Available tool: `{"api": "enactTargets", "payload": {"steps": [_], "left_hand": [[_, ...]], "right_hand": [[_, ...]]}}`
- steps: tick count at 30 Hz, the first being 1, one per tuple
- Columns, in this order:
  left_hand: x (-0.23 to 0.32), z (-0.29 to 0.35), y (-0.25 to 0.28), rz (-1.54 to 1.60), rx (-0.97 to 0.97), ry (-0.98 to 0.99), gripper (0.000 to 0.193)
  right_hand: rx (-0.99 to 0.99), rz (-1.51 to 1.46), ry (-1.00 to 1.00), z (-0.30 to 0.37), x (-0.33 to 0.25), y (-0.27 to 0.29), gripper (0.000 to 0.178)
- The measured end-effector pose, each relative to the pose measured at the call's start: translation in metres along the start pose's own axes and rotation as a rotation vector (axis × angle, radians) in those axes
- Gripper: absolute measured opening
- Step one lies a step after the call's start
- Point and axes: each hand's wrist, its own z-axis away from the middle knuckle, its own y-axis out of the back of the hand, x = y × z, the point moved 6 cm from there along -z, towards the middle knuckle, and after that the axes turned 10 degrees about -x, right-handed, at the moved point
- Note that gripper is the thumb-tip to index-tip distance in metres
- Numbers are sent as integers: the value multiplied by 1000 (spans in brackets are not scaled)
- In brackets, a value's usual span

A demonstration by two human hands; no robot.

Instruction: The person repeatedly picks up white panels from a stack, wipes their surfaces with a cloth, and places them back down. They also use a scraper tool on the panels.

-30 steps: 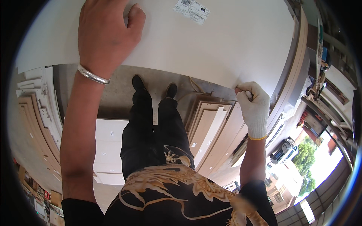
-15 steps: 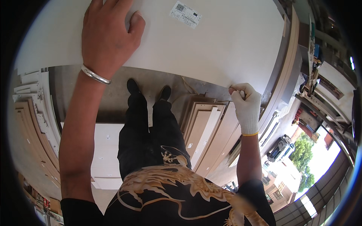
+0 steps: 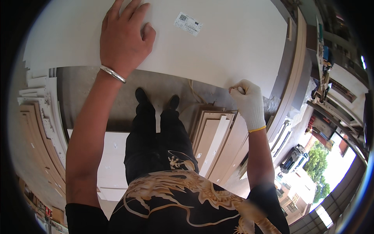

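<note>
A large white board [image 3: 218, 50] with a printed label [image 3: 188, 24] spans the upper part of the view, its near edge in front of my legs. My left hand [image 3: 126, 41], bare and with a silver bangle [image 3: 113, 74] at the wrist, lies on the board left of the label, fingers spread. At the board's near edge, close to its right corner, my right hand [image 3: 247, 99] wears a white knit glove with a yellow cuff. Its thumb and fingers are closed on the edge, and some bare fingertip skin shows. What is under the board there is hidden.
Stacked brown and white panels [image 3: 212, 144] lean right of my legs; more panels [image 3: 43, 140] stand at the left. A white panel [image 3: 113, 163] lies behind my feet. Long rails [image 3: 298, 58] run beyond the board's right side. A cable [image 3: 194, 91] trails on the floor.
The board's right edge has shifted left, away from the rails, and my right hand has moved left with it. My left hand has slid right across the board, toward the label.
</note>
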Motion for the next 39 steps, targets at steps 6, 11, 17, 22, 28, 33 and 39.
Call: {"api": "enactTargets", "payload": {"steps": [6, 11, 17, 22, 28, 33, 39], "left_hand": [[-14, -3, -7, 7, 107, -26, 38], [-14, -1, -13, 29, 113, -39, 38], [-11, -2, -3, 115, 183, -100, 39], [41, 55, -6, 180, 75, -247, 51], [135, 146, -52, 204, -280, -193, 67], [150, 140, -51, 117, -242, -63, 68], [163, 120, -39, -71, -227, -8, 60]], "right_hand": [[-151, 149, 430, 64, -81, -112, 12], [-218, 58, 287, 102, -50, -185, 18], [-121, -198, -95, 89, 89, -129, 32], [55, -931, -343, 101, 237, -119, 29], [144, -1396, -614, 98, 335, -143, 36], [432, -1468, -432, 46, 347, -62, 29], [604, -1106, -114, -45, 352, 82, 35]]}}
